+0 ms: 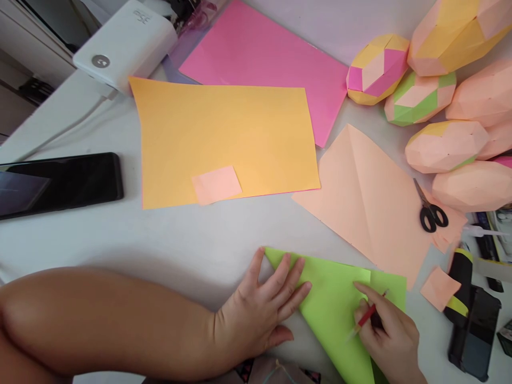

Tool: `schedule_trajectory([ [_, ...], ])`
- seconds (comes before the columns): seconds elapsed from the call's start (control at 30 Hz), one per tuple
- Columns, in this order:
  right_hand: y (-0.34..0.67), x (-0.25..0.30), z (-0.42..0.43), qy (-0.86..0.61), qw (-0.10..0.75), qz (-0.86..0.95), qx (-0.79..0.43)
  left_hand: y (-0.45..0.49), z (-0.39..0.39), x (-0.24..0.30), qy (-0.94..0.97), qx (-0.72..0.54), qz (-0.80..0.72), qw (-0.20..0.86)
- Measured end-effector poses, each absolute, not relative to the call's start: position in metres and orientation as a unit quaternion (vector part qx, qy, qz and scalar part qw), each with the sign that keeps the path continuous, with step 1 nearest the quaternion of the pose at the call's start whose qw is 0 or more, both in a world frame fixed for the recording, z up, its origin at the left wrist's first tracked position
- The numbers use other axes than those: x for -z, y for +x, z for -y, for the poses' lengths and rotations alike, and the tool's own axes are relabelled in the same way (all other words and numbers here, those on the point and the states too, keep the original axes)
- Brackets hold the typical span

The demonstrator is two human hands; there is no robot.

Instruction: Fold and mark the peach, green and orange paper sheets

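Observation:
A sheet of light green paper (pixel 326 306), folded over to a slanting edge, lies at the front of the table. My left hand (pixel 266 304) rests on its left corner with the fingers spread flat. In the closed fingers of my right hand (pixel 394 333) is a thin red pen-like stick (pixel 367 316) with a pale tip; its exact kind is unclear. The right index finger reaches out over the paper near an upright fold line. Behind the green paper lies a creased peach sheet (pixel 356 186).
Yellow paper (pixel 228 133) bears a small peach piece (pixel 218 184) and overlaps pink paper (pixel 272 48). Black-handled scissors (pixel 432 213) and several faceted paper shapes (pixel 448 146) are at right. A phone (pixel 60 184) and a cabled white power bank (pixel 128 45) lie left.

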State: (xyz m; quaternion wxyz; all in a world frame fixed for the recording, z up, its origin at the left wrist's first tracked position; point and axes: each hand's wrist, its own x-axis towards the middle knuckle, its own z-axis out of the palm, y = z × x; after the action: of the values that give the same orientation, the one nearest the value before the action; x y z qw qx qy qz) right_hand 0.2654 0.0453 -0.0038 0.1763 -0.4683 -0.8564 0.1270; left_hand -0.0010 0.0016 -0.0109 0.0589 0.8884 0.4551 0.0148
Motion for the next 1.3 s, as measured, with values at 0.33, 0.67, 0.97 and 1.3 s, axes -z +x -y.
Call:
schedule_trajectory([
  [0.33,0.2657,0.0035,-0.0459,-0.476,0.176,0.852,-0.13,-0.0013,-0.0032,0.011,0.887,-0.011,-0.456,0.069],
  [0.67,0.2674,0.0052,-0.0441,-0.479,0.176,0.851,-0.125,-0.0011,-0.0017,0.0109,0.888,-0.012,-0.454,0.075],
  [0.97,0.2653,0.0037,-0.0459,-0.475,0.181,0.852,-0.126,-0.0011,-0.0017,0.0112,0.887,-0.005,-0.458,0.063],
  [1.3,0.268,0.0055,-0.0432,-0.484,0.174,0.848,-0.128,-0.0009,-0.002,0.0117,0.887,-0.01,-0.457,0.064],
])
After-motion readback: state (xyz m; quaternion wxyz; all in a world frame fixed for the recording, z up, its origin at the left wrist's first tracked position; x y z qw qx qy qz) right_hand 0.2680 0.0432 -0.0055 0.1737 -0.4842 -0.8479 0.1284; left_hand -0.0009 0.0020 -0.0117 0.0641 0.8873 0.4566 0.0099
